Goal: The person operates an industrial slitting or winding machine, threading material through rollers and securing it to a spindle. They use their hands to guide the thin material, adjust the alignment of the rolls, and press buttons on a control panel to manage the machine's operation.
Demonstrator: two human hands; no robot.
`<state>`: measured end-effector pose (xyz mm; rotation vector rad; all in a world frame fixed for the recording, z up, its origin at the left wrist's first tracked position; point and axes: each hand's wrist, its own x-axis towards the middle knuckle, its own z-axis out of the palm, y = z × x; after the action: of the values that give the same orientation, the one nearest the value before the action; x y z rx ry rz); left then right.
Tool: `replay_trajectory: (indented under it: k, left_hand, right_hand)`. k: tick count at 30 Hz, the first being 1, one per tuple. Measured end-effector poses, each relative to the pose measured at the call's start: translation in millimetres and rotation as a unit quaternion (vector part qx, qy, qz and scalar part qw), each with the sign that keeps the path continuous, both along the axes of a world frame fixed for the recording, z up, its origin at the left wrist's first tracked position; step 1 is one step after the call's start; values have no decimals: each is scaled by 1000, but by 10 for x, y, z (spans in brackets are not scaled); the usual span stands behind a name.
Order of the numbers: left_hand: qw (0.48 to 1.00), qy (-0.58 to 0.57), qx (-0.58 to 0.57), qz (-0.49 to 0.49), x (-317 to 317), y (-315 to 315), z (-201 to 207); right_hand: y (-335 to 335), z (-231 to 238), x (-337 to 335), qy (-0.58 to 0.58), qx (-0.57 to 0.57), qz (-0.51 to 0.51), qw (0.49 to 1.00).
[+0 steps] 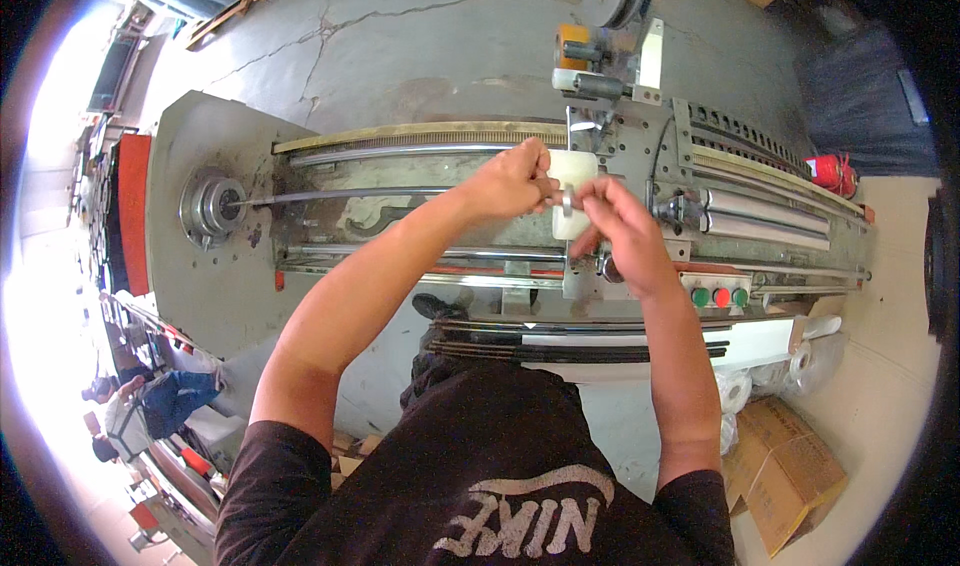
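Both of my hands meet over a cream-white block (575,171) on the machine's carriage (590,284). My left hand (512,180) is closed, its fingers curled in at the block's left side; what lies inside them is hidden. From the right, my right hand (625,234) pinches at a small grey metal ring (568,203) in front of the block. The fingertips of both hands come close together at this ring. A long metal rod (350,195) runs from the round chuck (212,209) at the left toward my left hand.
Chrome rails (400,253) run along the machine bed. Green and red buttons (721,297) sit on its near right side, by white rollers (768,220). Dark rods (580,353) lie before me. A cardboard box (785,471) stands lower right. Another person (165,401) is far left.
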<state>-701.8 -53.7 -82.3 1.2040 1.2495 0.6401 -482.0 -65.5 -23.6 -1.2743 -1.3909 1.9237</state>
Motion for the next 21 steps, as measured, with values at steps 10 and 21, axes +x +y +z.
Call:
replay_trajectory:
  k: [10,21]
  left_hand:
    - [999,0,36,-27,-14,-13,-32]
    - [973,179,134,-59,100,17,97]
  right_hand:
    - [275,-440,102,-65,-108,-9,992]
    - [-260,-592,-174,37,-77,-133,987]
